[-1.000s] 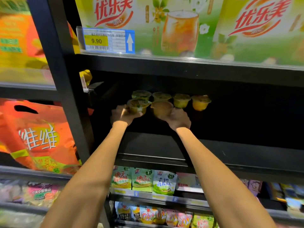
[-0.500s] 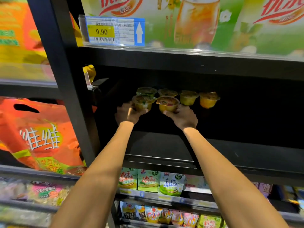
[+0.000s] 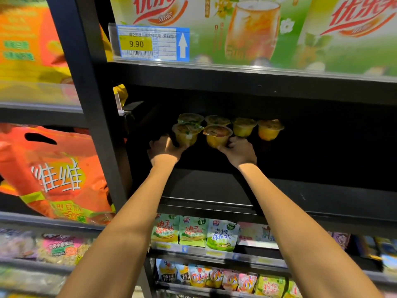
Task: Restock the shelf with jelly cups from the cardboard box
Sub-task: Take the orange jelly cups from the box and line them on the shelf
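Deep inside the dark black shelf (image 3: 214, 190) stand several clear jelly cups with yellow filling. My left hand (image 3: 164, 150) grips the front left jelly cup (image 3: 187, 134) from its left side. My right hand (image 3: 239, 150) grips the front right jelly cup (image 3: 217, 136), which has a reddish lid, from below and the right. Behind them stands a back row of cups (image 3: 243, 125), ending with an orange-yellow cup (image 3: 269, 130) at the right. The cardboard box is out of sight.
A black upright post (image 3: 86, 104) borders the shelf on the left. A price tag reading 9.90 (image 3: 150, 43) hangs on the shelf above, under milk tea boxes (image 3: 257, 29). An orange bag (image 3: 53, 173) fills the left bay. Snack pouches (image 3: 193, 231) line the lower shelves.
Both hands stay on the two front cups at the shelf's back. The right hand's cup, tilted a second ago, now stands upright beside the left one.
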